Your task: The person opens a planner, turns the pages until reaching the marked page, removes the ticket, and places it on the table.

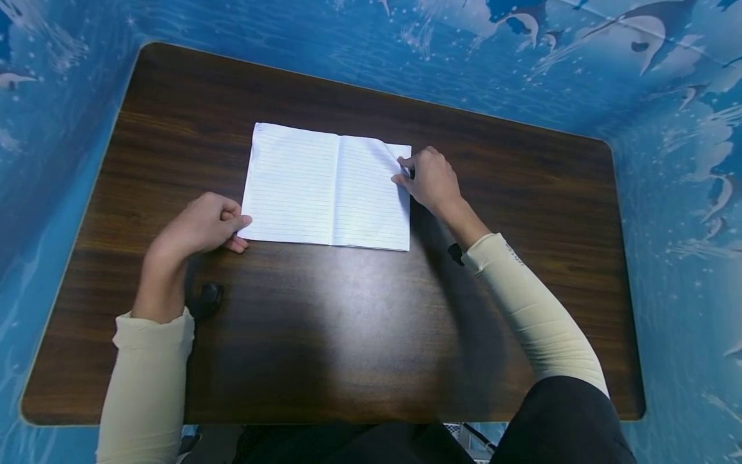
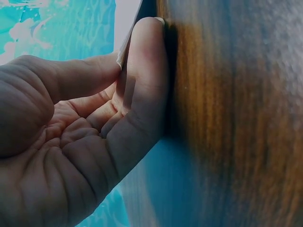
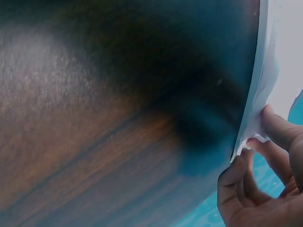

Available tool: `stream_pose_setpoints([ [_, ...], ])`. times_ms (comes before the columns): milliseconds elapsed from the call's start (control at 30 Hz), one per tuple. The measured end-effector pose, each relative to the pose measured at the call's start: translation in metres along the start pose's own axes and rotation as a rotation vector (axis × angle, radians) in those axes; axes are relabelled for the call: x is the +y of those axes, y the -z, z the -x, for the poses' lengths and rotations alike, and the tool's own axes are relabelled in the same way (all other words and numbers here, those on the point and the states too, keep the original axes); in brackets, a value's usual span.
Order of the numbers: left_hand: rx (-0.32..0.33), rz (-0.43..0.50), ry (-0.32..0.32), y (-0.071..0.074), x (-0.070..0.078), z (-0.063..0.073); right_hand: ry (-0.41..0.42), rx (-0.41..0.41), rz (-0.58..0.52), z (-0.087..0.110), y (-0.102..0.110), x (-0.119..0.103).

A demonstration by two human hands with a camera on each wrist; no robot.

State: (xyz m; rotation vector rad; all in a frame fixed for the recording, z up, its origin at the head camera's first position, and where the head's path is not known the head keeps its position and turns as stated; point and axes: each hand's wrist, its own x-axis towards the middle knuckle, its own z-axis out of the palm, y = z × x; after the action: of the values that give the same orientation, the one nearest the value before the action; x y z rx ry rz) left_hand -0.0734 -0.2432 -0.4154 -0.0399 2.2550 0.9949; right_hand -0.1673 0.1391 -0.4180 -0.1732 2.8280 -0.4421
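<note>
An open lined notebook (image 1: 295,187) lies on the dark wooden table, its ruled pages facing up. My left hand (image 1: 205,222) pinches the notebook's lower left corner, thumb on top and fingers beneath, as the left wrist view also shows with the hand (image 2: 94,109) beside the tabletop. At the right edge, my right hand (image 1: 431,177) pinches a page between thumb and index finger, and that page's upper corner is lifted and bent. In the right wrist view, the hand's thumb and finger (image 3: 279,127) hold the white page (image 3: 270,80), while other fingertips touch the notebook's edge.
The brown wooden table (image 1: 371,335) has rounded corners and a bright light reflection near its front. Blue curtains with dolphin prints (image 1: 371,38) surround it. Dark wrist cameras (image 1: 209,299) sit under both forearms, which wear pale sleeves (image 1: 539,309).
</note>
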Motion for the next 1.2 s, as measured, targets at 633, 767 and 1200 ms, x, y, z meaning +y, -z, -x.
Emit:
stream_pose_setpoints([
  [633,-0.001,0.023,-0.009,0.001,-0.001,0.001,-0.133,-0.013,-0.576,0.005,0.041,0.001],
  [767,-0.003,0.026,-0.006,0.001,-0.001,0.001,-0.093,0.0,-0.698,0.006,0.048,-0.009],
  [1200,0.009,0.031,0.01,-0.001,0.002,0.0,0.099,0.005,-0.886,0.001,0.059,-0.066],
])
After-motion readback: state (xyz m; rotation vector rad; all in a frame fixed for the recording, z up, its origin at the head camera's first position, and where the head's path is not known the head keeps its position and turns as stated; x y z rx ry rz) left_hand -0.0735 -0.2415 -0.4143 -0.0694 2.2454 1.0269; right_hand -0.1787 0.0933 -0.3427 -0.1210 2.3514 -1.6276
